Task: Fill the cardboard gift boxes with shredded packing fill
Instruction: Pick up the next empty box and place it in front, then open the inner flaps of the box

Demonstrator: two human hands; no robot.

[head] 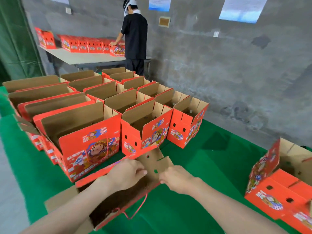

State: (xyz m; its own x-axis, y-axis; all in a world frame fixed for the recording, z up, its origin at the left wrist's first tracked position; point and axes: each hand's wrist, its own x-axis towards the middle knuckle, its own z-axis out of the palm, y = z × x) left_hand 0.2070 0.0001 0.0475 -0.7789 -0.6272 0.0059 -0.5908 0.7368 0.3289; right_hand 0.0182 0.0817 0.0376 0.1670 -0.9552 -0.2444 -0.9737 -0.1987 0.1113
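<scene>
Gift box lies tilted at the near bench edge. My left hand grips its end flap; my right hand pinches the flap's other edge. No shredded fill visible. Open boxes behind look empty, so filling seems not started. Free green room on the right, short of the loose boxes.

Bare forearms, bare left hand and right hand

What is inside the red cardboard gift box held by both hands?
The red cardboard gift box shows a dark brown interior, too blurred to tell fill from shadow. The left hand and its forearm cover the middle; the right hand pinches the brown end flap.
</scene>
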